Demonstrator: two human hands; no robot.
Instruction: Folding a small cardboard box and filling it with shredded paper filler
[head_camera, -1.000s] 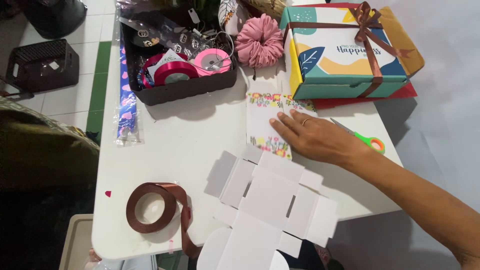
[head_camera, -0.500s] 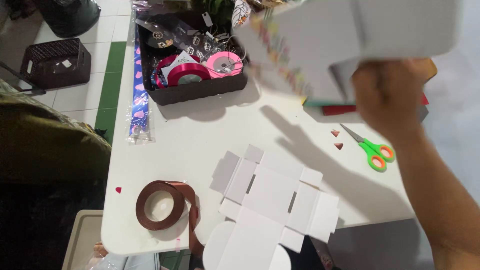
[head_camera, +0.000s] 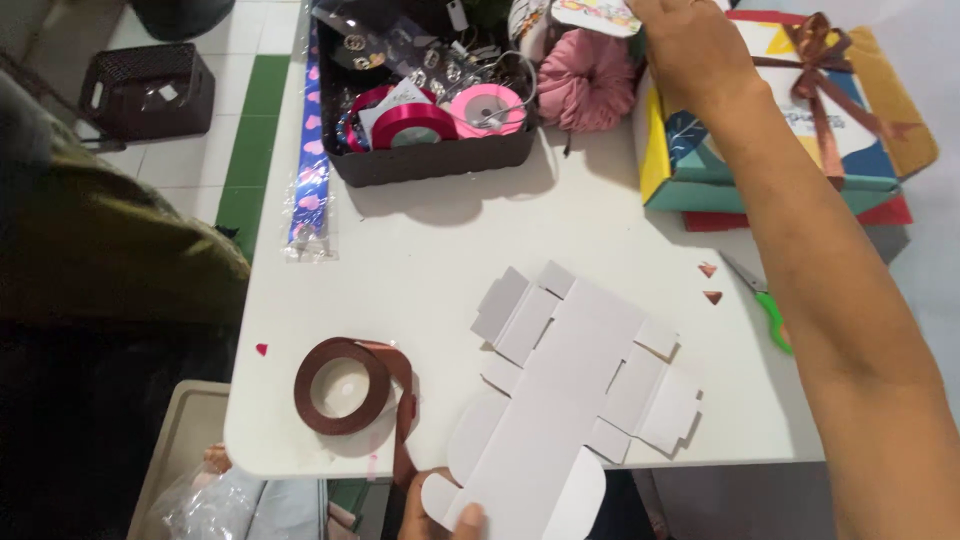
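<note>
My right hand (head_camera: 690, 50) reaches across to the far edge of the white table (head_camera: 420, 270). It grips a flat floral-printed card piece (head_camera: 597, 14) above the pink ruffled scrunchie (head_camera: 585, 80). My forearm crosses over the colourful gift box (head_camera: 850, 130) tied with brown ribbon. At the near edge, my left hand (head_camera: 432, 515) pinches a rounded flap of the unfolded white box blank (head_camera: 575, 380), which lies flat on the table. Only the thumb and fingertips of that hand show.
A brown ribbon roll (head_camera: 340, 385) lies left of the blank, its tail hanging off the edge. A black tray (head_camera: 430, 160) holds pink ribbon rolls. Green scissors (head_camera: 772, 312) and two small red cut-outs (head_camera: 709, 283) lie under my forearm. A blue heart-print strip (head_camera: 310, 170) lies along the left edge.
My right hand lifted the floral card piece off the table and carried it up to the far side. My left hand has come into view on the white blank's near flap.
</note>
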